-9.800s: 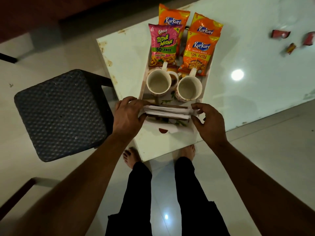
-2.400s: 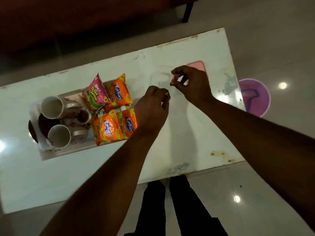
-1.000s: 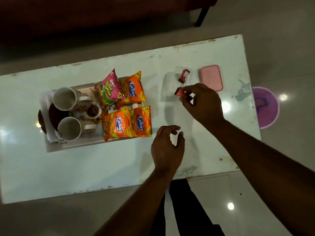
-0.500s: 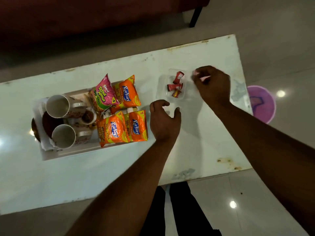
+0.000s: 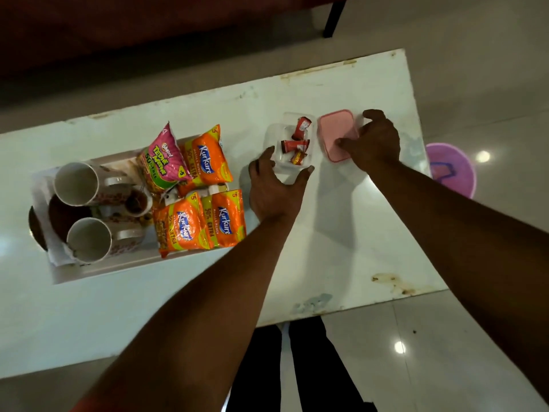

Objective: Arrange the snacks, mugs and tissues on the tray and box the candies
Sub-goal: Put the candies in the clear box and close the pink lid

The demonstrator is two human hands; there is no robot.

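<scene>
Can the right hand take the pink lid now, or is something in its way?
Probably yes: the right hand is on the pink lid, thumb on top, fingers curled at its far edge; nothing covers it.

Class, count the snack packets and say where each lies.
4, all on the tray: pink packet beside far orange packet; near-left orange packet and near-right orange packet before them.

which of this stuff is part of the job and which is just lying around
Job: tray, mugs, snacks, tissues, box, candies, lid.
Lying about: purple tub on the floor, dark furniture leg.
</scene>
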